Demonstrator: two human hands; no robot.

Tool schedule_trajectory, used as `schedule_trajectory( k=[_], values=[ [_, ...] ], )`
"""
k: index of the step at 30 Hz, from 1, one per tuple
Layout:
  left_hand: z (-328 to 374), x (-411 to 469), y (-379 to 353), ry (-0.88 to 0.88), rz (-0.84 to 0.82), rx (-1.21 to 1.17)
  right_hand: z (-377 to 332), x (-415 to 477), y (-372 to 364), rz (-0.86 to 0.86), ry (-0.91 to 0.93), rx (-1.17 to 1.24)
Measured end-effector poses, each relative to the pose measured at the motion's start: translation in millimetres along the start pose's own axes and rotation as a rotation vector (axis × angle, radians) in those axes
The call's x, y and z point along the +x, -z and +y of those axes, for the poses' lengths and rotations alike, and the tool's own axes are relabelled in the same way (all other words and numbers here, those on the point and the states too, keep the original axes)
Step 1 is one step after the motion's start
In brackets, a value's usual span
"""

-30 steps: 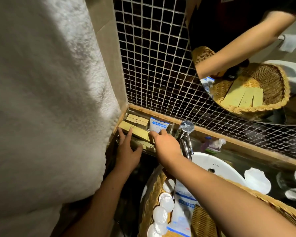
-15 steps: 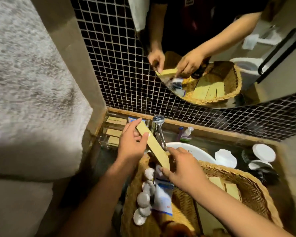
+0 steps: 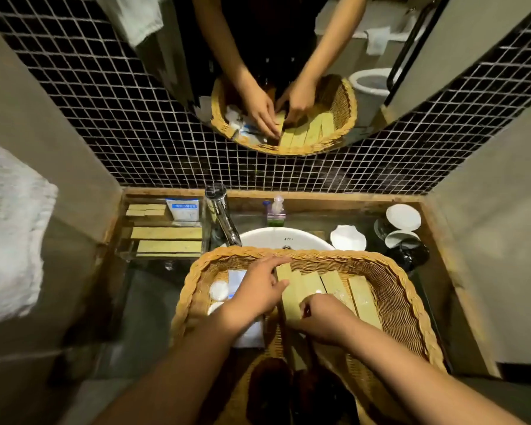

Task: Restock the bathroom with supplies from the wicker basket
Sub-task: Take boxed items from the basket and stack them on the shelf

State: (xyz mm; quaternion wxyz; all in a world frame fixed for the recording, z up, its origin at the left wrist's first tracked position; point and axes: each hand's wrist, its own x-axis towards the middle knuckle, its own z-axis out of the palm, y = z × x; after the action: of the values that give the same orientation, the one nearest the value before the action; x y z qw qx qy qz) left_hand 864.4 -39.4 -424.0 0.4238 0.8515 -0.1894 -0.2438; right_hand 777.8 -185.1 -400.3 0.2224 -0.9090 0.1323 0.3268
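Our left hand (image 3: 255, 291) lies with its fingers nearly straight, the fingertips touching the far end of the leftmost packet (image 3: 290, 297); it grips nothing. Our right hand (image 3: 325, 319) has its fingers curled down on the near end of that same packet, apparently pinching it to lift.

The packet lies inside the wicker basket (image 3: 334, 254), edge to edge with the other long packets (image 3: 334, 283) to the right of our hands. That closeness is the first hazard: a lift by one end could drag the neighbour up or skew the row. Just left of our left hand sit white round lids (image 3: 219, 291), which a careless wrist could knock.

The basket itself seems to rest over the basin (image 3: 288, 237) beyond our hands, so a hard press near its edge might rock it. Further off, beyond and left of the left hand, the clear tray (image 3: 163, 256) on the bench (image 3: 154, 289) already carries two long packets. The tap (image 3: 223, 219) stands just beside it. We judge that a long packet swung across could strike the tap or land crooked in the tight tray.
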Motion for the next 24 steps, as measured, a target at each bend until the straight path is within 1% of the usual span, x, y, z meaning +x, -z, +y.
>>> schedule_trajectory(
  k=[2,3,7,10,14,20,22,24],
  values=[
    [-5.2,1.2,-5.0,0.046,0.003,-0.014,7.5,4.7,-6.3,-0.021,0.003,-0.031],
    [-8.1,1.9,-6.7,0.057,0.004,-0.006,10.1,6.5,-8.0,-0.004,0.006,-0.053],
    [-16.7,2.8,-11.7,0.069,0.022,0.042,18.9,9.9,-13.1,0.162,-0.06,-0.147],
    [-20.6,1.8,-15.0,0.105,0.03,0.052,19.2,11.3,-23.4,0.231,-0.134,-0.159],
    [-24.8,3.3,-17.5,0.113,0.031,0.06,16.6,13.6,-33.4,0.265,-0.189,-0.098],
    [-27.5,3.3,-14.8,0.11,0.012,0.024,16.8,14.1,-23.5,0.178,-0.185,0.001],
    [-28.7,2.9,-11.8,0.123,0.016,-0.024,18.1,14.9,-16.3,0.078,-0.138,0.153],
    [-30.4,3.2,-8.3,0.142,0.029,-0.078,17.3,13.5,-8.3,-0.077,-0.125,0.413]
  ],
)
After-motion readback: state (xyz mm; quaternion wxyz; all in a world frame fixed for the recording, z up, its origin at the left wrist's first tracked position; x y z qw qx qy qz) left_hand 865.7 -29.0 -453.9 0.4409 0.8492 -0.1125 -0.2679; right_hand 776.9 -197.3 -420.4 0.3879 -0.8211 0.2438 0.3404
